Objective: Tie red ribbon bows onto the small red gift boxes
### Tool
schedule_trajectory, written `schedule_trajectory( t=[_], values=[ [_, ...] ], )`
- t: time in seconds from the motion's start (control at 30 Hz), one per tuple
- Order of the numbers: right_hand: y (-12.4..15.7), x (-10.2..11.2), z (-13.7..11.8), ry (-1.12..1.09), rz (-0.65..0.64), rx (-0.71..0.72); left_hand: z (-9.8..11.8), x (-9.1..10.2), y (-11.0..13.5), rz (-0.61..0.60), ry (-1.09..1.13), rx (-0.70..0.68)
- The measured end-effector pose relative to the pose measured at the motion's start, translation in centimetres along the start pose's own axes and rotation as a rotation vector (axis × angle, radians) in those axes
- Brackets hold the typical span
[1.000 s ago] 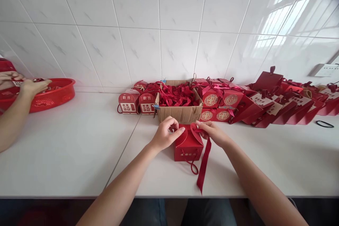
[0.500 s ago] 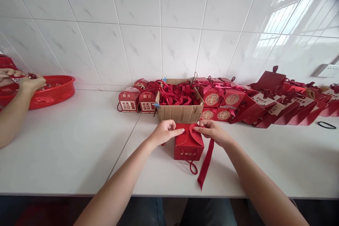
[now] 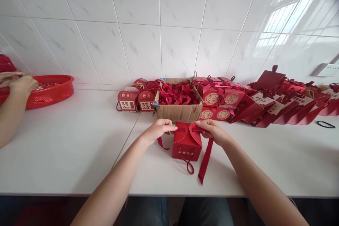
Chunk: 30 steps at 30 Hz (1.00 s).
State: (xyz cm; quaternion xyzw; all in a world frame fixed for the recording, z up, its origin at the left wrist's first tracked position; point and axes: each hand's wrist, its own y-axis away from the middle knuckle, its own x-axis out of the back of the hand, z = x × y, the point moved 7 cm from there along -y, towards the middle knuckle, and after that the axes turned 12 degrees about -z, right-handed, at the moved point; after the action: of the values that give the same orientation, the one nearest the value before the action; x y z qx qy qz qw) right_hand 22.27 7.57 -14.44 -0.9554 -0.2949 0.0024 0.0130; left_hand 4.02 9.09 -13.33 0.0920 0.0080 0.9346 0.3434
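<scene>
A small red gift box (image 3: 186, 147) with a twisted cord handle (image 3: 188, 166) stands on the white table in front of me. A red ribbon (image 3: 205, 164) passes through the holes in its curved top flaps. At the box's left side, my left hand (image 3: 159, 129) pinches one part of the ribbon, and its loose end curls down below. On the other side my right hand (image 3: 212, 131) pinches the ribbon too, with a long tail hanging to the table. Both hands are closed, close to the top flaps.
Behind the box stands a cardboard box (image 3: 180, 112) full of red ribbons. Small printed boxes (image 3: 127, 100) are left of it, with stacked boxes (image 3: 222, 99) and red bags (image 3: 286, 104) rightward. At far left, another person's hands (image 3: 22, 84) are over a red basket (image 3: 53, 95).
My left hand has moved left off the top flaps, holding the ribbon, and a ribbon end shows below it. The box has shifted slightly left. The other person's hands have moved left.
</scene>
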Motion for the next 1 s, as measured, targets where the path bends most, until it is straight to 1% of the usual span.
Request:
schedule_trajectory(
  t=[0.1, 0.17, 0.27, 0.37, 0.5, 0.73, 0.9, 1.0],
  values=[
    [-0.1, 0.1, 0.2, 0.014, -0.002, -0.004, -0.3, 0.2, -0.2, -0.003, 0.065, 0.009],
    [-0.3, 0.3, 0.3, 0.043, -0.002, -0.003, -0.6, 0.4, -0.3, -0.036, 0.091, 0.012],
    [-0.4, 0.6, 0.4, 0.146, -0.01, -0.015, -1.2, 0.7, -0.8, -0.109, 0.077, 0.002],
    [-0.3, 0.8, 0.5, 0.264, -0.028, -0.043, -2.5, 0.9, -1.5, -0.199, 0.101, -0.001],
    [-0.4, 0.9, 0.7, 0.291, -0.064, -0.048, -4.2, 0.6, -2.1, -0.291, 0.21, 0.028],
    [-0.5, 1.2, 1.3, 0.218, -0.152, -0.039, -4.8, -0.2, -2.1, -0.355, 0.28, 0.044],
    [-0.1, 0.8, 1.9, 0.212, -0.285, -0.117, -4.9, -0.3, -2.1, -0.34, 0.326, 0.04],
    [-0.1, 0.7, 2.2, 0.18, -0.33, -0.112, -4.8, -0.4, -1.9, -0.334, 0.359, 0.041]
  ],
)
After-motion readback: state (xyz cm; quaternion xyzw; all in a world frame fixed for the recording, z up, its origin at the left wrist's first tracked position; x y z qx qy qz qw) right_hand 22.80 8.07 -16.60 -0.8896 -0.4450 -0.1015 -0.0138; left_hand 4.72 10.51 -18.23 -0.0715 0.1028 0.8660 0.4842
